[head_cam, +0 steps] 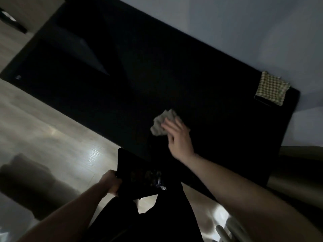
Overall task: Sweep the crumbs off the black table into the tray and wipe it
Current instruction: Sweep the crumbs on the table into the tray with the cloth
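A black table [122, 70] stands slantwise against a pale wall, with a checked cloth [271, 89] lying at its far right corner. At the table's near edge the left hand [111, 183] grips the side of a black tray [127, 165] that holds a small heap of debris [154, 179]. The right hand [178, 137] rests, fingers bent, on a crumpled light rag [161, 124] on the tabletop just beyond the tray.
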### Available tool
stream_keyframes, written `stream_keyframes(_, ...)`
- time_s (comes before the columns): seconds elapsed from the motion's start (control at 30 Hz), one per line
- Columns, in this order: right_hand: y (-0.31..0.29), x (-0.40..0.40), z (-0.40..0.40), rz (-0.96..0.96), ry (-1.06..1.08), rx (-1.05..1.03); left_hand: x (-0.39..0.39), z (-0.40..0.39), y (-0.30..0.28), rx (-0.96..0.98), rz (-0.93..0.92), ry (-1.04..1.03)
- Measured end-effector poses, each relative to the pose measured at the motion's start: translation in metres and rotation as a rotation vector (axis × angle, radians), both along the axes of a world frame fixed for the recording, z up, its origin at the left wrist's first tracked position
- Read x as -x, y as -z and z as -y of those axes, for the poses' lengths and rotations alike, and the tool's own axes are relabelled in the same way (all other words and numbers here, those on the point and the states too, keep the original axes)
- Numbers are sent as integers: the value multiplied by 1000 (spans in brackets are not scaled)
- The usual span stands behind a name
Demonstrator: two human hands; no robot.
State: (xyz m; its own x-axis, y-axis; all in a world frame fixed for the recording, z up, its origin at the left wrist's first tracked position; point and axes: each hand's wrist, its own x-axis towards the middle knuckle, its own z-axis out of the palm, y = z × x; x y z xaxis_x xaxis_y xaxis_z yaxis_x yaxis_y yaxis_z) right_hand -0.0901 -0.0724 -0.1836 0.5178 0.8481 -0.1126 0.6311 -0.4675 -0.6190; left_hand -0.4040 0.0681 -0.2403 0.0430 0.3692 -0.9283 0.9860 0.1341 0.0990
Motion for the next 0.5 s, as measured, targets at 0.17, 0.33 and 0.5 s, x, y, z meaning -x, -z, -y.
stream_keyframes(0.17, -23, 122, 53, -233, -55, -124, -10, -5, -46, -8, 61, 177)
stream_keyframes(0.33, -45, 157, 68, -429, 204, -84, -16, -6, -61, -47, 82, 265)
stream_keyframes(0.5, -71, 96, 47, -439, 404, -235, -12, -8, -60, -51, 67, 285)
